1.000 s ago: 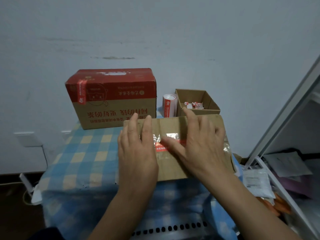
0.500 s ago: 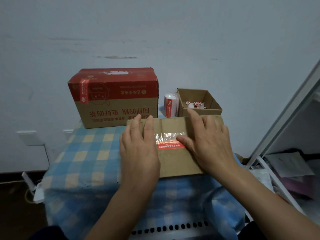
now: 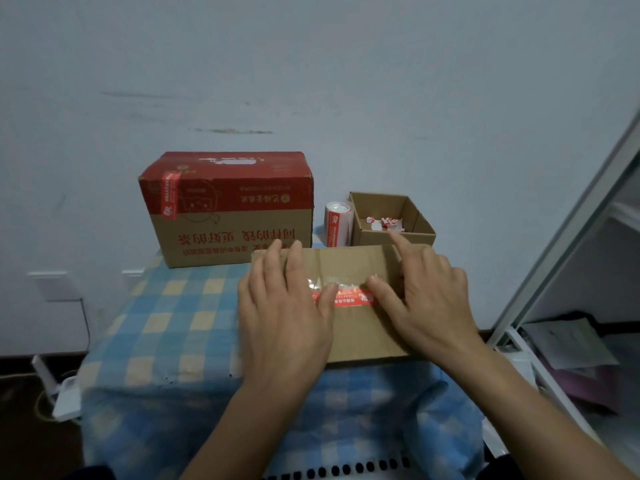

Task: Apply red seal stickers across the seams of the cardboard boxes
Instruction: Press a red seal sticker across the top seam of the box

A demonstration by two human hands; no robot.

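Pale wall behind a table with a checked cloth (image 3: 166, 323). Near centre lies a flat box (image 3: 360, 341). The left hand (image 3: 284, 317) and right hand (image 3: 426, 299) lie flat on it, fingers straight, gripping nothing, thumbs pressing the red sticker (image 3: 349, 298) across its taped seam. Smoothing seems nearly finished; the next move is probably a reach to the far roll (image 3: 337, 223). Bare cloth lies left, and the box sits near the table's near edge.

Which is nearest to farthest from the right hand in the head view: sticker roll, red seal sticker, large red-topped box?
1. red seal sticker, touching the thumb of the right hand.
2. sticker roll, behind, leftward.
3. large red-topped box, far left rear.
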